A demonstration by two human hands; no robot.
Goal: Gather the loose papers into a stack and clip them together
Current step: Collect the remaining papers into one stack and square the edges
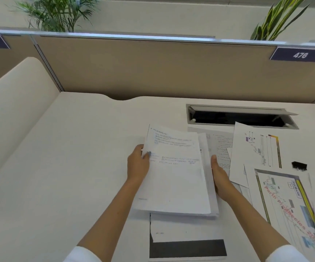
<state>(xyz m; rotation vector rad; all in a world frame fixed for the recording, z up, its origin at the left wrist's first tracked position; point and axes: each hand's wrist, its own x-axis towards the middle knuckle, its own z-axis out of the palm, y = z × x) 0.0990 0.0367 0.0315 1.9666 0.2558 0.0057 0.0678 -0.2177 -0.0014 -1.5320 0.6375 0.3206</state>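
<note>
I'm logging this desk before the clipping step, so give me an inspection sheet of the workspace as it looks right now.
Surface: white desk, with an open cable hatch at the back right.
Job's things: partial stack held between both hands; loose sheets spread to its right and one sheet nearer the person; black binder clip lying apart on the right.
Clutter: nothing seen.
Grippers: left hand grips the stack's left edge; right hand presses flat against its right edge.
Cables: nothing seen; the hatch interior is dark.
Surroundings: tan partition with a 476 tag; plants behind.
</note>
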